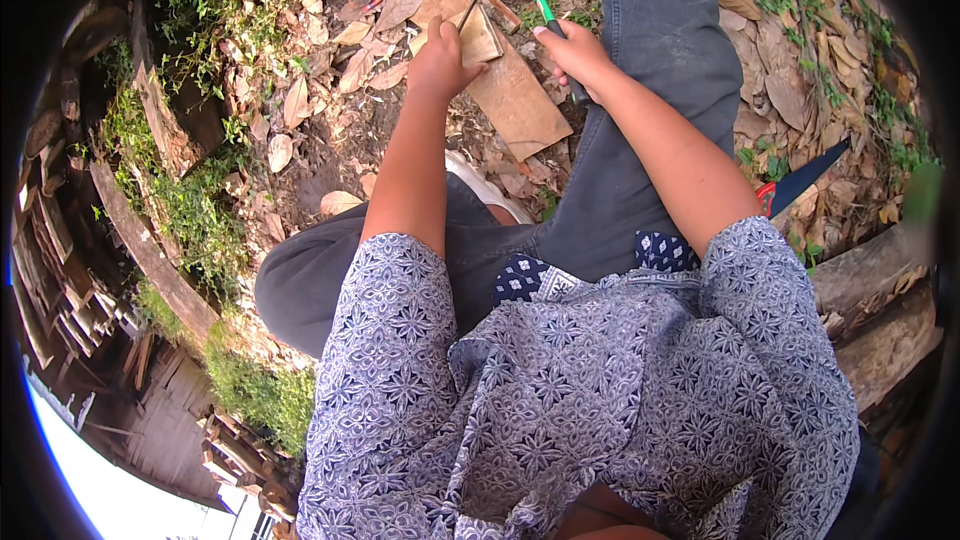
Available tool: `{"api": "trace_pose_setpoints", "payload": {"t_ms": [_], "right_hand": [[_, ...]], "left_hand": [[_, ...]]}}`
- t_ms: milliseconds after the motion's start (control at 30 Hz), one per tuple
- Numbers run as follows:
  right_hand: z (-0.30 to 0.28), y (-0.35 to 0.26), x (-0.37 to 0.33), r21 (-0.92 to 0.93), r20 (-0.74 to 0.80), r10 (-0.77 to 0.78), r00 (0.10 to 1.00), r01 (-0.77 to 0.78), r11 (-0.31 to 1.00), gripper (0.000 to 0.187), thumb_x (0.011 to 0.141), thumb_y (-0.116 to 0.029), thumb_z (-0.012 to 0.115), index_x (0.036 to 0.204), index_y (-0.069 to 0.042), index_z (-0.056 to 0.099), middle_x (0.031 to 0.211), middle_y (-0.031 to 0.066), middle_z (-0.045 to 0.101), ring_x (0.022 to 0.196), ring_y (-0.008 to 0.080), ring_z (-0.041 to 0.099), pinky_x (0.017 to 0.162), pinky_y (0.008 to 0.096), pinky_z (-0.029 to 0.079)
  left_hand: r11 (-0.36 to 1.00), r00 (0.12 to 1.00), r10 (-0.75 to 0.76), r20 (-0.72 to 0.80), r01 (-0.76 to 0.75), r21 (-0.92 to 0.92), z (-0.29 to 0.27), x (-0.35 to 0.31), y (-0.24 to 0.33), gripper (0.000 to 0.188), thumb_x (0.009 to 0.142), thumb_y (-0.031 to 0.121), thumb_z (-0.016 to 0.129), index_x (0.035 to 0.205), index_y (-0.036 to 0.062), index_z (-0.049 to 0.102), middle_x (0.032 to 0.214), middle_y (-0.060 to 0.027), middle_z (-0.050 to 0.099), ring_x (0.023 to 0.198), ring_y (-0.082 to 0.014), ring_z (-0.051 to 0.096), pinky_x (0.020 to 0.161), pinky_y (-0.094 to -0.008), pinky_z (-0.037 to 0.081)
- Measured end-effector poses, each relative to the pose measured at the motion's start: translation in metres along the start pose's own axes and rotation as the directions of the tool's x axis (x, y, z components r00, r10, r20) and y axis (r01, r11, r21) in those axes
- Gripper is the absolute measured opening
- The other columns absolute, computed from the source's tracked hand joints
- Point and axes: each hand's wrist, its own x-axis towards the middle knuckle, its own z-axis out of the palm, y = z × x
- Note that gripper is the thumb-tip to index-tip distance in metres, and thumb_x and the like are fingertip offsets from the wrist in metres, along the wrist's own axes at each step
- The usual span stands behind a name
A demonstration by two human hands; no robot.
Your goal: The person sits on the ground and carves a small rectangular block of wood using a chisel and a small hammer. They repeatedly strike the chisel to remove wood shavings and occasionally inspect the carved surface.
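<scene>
Two bare hands hold tools over scrap wood on leaf-strewn ground (290, 80), where a person in a patterned shirt (590, 370) and dark grey trousers (660, 70) sits. The left grip (443, 58) is closed around a thin dark rod (471, 8), which slants up out of the fist, while the thumb lies against a small wooden block (484, 46). That block rests on the far half of a flat brown board (520, 105), close to its right edge; the board's near corner points toward the sitter. A narrow wooden strip (500, 10) runs beside the board's far right edge. The right grip (578, 58) is clenched on a green-and-black tool (541, 2), green end pointing away, black end beside the trouser leg. Well to the right, a red-handled saw (810, 177) lies near weathered logs (875, 285).
</scene>
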Motion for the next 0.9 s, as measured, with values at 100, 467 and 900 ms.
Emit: {"api": "trace_pose_setpoints", "payload": {"t_ms": [100, 467, 900], "right_hand": [[0.001, 0.000, 0.000, -0.010, 0.005, -0.001, 1.000, 0.001, 1.000, 0.030, 0.101, -0.034, 0.060, 0.096, -0.006, 0.055, 0.069, -0.0026, 0.050, 0.056, 0.0088, 0.053, 0.048, 0.0274, 0.046], [-0.001, -0.001, -0.007, -0.001, 0.022, 0.007, 1.000, -0.007, 1.000, 0.029, 0.102, -0.033, 0.060, 0.089, -0.008, 0.053, 0.066, -0.0032, 0.050, 0.055, 0.0076, 0.050, 0.048, 0.0266, 0.044], [-0.001, 0.002, -0.009, -0.072, 0.008, -0.019, 1.000, 0.020, 0.997, 0.026, 0.102, -0.031, 0.059, 0.097, -0.006, 0.056, 0.064, -0.0029, 0.050, 0.052, 0.0081, 0.049, 0.046, 0.0265, 0.042]], "left_hand": [[0.973, 0.985, -0.165, -0.046, 0.155, -0.170, 0.002, -0.008, 0.006, 0.050, 0.090, 0.043, 0.070, 0.107, -0.0001, 0.052, 0.116, -0.0248, 0.062, 0.093, -0.0447, 0.069, 0.077, -0.0531, 0.055], [0.818, 0.909, -0.415, 0.050, 0.396, -0.418, 0.040, -0.048, 0.056, 0.034, 0.103, 0.029, 0.046, 0.104, -0.0018, 0.060, 0.091, -0.0323, 0.068, 0.091, -0.0517, 0.065, 0.082, -0.0568, 0.049], [0.768, 0.892, -0.452, 0.001, 0.390, -0.508, 0.059, -0.042, 0.062, 0.032, 0.104, 0.028, 0.047, 0.102, -0.0016, 0.059, 0.090, -0.0326, 0.067, 0.089, -0.0522, 0.064, 0.082, -0.0585, 0.049]]}}
